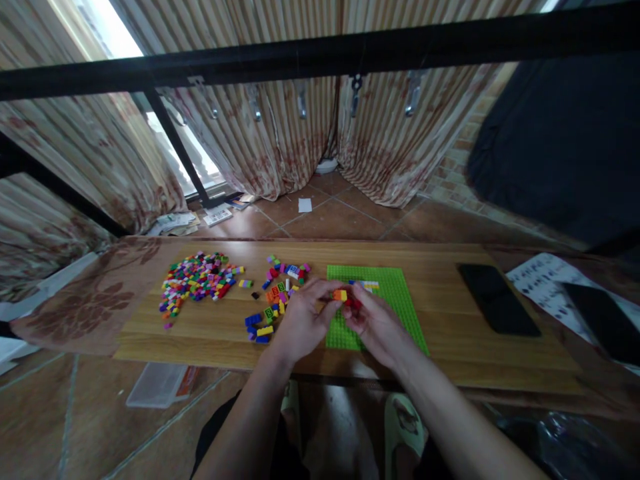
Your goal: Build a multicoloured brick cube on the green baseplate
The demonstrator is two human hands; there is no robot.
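Note:
Over the left part of a green baseplate (400, 307), my two hands meet close together. My left hand (310, 312) is closed, its thumb and fingers pinching an orange-and-yellow toy brick (340, 295). Right beside it, my right hand (375, 323) closes its fingertips on a red brick (354, 303). Whether the two bricks are joined, I cannot tell. Behind the hands, a short row of white, yellow and blue bricks (369, 285) sits on the baseplate, partly hidden by my fingers.
A large heap of mixed bricks (197, 280) lies on the wooden table (440, 353) at left. Looser bricks (260, 328) are spread near my left hand. A black phone-like slab (497, 299) lies at right. A dark bar (320, 60) crosses beyond the table.

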